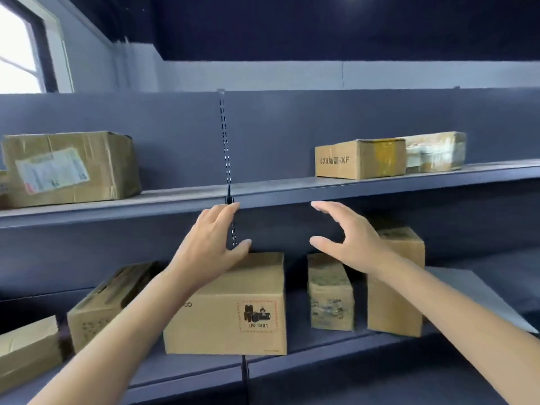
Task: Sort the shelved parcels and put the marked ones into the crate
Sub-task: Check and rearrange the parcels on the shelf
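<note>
On the upper shelf [292, 190], at the far left, stands a large cardboard parcel with a paper label [70, 168] stuck on its front. Below it, on the lower shelf [321, 350], a flat box [27, 350] lies at the left edge, and beside it a tilted carton [102, 302] leans to the right. The left hand [211, 244] is raised in front of the shelves with its fingers straight and close together and the thumb spread out; the thumb is at the top back edge of the marked parcel [233, 311], but it cannot be told if it touches. This marked parcel stands on the lower shelf near the middle and carries a red-framed battery sign with the print UN 3481 on its front. A slotted metal upright [225, 147] runs up the back panel behind the left hand. The right hand [347, 238] hovers open, fingers and thumb spread apart, and holds nothing. Under it stands a small worn box [330, 296], and just beside that a taller plain box [394, 293]. On the upper shelf at the right sits a printed box [359, 159] touching a taped parcel [435, 152].
</note>
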